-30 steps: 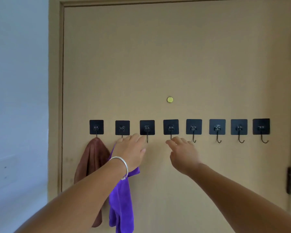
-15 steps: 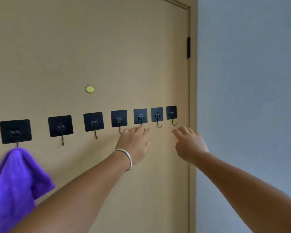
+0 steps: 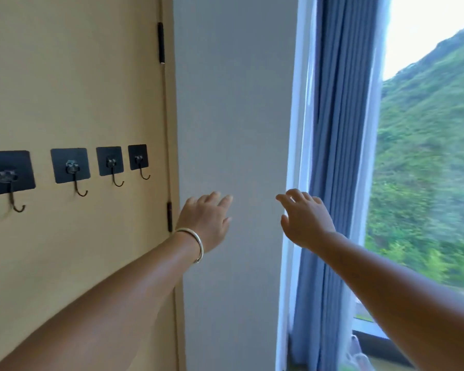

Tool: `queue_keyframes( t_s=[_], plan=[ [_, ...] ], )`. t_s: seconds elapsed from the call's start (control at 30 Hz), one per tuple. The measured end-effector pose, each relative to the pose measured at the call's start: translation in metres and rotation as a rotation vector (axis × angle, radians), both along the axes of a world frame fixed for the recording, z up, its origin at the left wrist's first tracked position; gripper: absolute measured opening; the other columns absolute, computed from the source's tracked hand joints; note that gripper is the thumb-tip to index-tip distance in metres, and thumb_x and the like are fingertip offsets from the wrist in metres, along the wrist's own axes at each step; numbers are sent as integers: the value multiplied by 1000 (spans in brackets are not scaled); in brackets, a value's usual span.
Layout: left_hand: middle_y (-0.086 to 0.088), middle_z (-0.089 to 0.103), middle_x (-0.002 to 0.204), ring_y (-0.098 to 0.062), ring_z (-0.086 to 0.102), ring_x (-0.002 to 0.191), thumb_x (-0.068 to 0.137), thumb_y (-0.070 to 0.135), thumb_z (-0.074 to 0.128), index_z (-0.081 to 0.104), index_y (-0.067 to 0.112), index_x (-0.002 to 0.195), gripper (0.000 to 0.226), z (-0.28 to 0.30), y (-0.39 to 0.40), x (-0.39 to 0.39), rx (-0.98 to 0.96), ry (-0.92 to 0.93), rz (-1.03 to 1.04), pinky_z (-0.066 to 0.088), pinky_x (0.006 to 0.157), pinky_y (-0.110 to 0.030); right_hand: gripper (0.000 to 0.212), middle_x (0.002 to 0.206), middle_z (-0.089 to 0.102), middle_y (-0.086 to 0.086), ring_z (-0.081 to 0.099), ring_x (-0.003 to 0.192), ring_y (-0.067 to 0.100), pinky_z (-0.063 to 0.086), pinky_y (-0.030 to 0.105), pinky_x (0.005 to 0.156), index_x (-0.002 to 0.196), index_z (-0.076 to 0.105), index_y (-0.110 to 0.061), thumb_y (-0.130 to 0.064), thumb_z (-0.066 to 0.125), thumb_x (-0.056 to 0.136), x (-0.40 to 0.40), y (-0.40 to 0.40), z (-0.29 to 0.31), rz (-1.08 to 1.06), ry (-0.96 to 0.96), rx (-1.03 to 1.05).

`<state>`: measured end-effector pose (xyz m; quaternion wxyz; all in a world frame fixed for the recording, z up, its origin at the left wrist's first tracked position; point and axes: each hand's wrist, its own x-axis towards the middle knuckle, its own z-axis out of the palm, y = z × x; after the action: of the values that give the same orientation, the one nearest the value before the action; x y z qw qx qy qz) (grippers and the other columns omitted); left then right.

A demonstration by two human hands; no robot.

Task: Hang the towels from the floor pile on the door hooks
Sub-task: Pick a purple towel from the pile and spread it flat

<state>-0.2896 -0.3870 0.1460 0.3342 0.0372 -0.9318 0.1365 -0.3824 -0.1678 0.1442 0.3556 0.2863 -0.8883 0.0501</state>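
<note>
Both hands reach forward with nothing in them: the left hand (image 3: 208, 223), a silver bangle (image 3: 194, 243) on its wrist, has its fingers loosely spread in front of the grey wall (image 3: 231, 103), and the right hand (image 3: 304, 219) is likewise spread, well apart from it, near the blue curtain (image 3: 338, 129). To the left of the left hand, four black adhesive door hooks (image 3: 70, 167) sit in a row on the tan door (image 3: 78, 76), each bare. No towel shows in this view. Beyond the right hand, the window (image 3: 429, 156) looks onto a green hillside.
</note>
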Motion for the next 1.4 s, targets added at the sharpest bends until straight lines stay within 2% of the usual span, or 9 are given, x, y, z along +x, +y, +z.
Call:
queue_keyframes(
  t_s=[0.17,0.27,0.37,0.67,0.8,1.0,1.1,1.27,1.4],
  plan=[
    [0,43,141,-21,50,121,95,46,39,30,27,146,56,-16,79,-37,22,-18,-211,35,94,-35,45,124,51,4,52,113,27,38,37,93,127,50,-21,-33,56,85,17,99,-10,-239,-21,29],
    [0,45,139,-21,52,117,95,47,38,30,26,146,55,-18,135,-50,22,-24,-328,36,92,-36,51,132,50,5,50,118,28,36,37,97,133,47,-22,-37,57,85,32,159,-12,-375,-40,18],
    [0,46,139,-21,52,118,96,47,39,31,24,146,56,-14,195,-58,33,-20,-457,38,96,-38,57,140,46,6,47,124,28,35,39,101,138,43,-23,-40,58,86,47,218,-12,-494,-63,-7],
    [-3,44,145,-27,54,119,95,51,40,29,26,145,57,-10,393,-56,-10,-43,-724,41,99,-46,61,147,39,6,40,132,28,32,46,108,143,35,-23,-41,56,88,121,407,-17,-800,-122,-71],
    [-3,46,143,-26,55,118,95,52,41,31,27,144,56,-15,490,-38,-44,-29,-862,42,95,-42,60,147,38,4,39,133,26,29,47,110,144,32,-24,-42,51,90,167,494,-24,-957,-129,-91],
    [-5,46,142,-26,55,118,95,51,39,29,27,145,57,-24,628,3,-53,-23,-1082,43,96,-42,58,145,42,5,41,131,25,29,48,111,144,35,-22,-40,50,90,251,600,-33,-1168,-121,-36],
    [-4,43,145,-24,53,121,96,52,38,28,27,147,58,-30,692,29,-64,-25,-1187,41,100,-43,57,141,44,5,43,128,25,32,46,109,142,36,-21,-40,51,91,299,640,-37,-1276,-131,-21],
    [-3,47,140,-23,56,116,96,51,37,27,27,145,56,-36,784,83,-63,-22,-1374,41,100,-43,53,138,45,5,43,126,25,33,44,106,139,39,-19,-40,49,92,385,694,-36,-1477,-137,1],
    [-2,48,136,-22,58,112,96,49,37,28,26,144,54,-41,842,130,-58,-25,-1532,44,96,-41,55,145,38,4,37,131,25,28,42,109,144,33,-20,-41,43,95,451,729,-34,-1648,-166,-51]
  ],
)
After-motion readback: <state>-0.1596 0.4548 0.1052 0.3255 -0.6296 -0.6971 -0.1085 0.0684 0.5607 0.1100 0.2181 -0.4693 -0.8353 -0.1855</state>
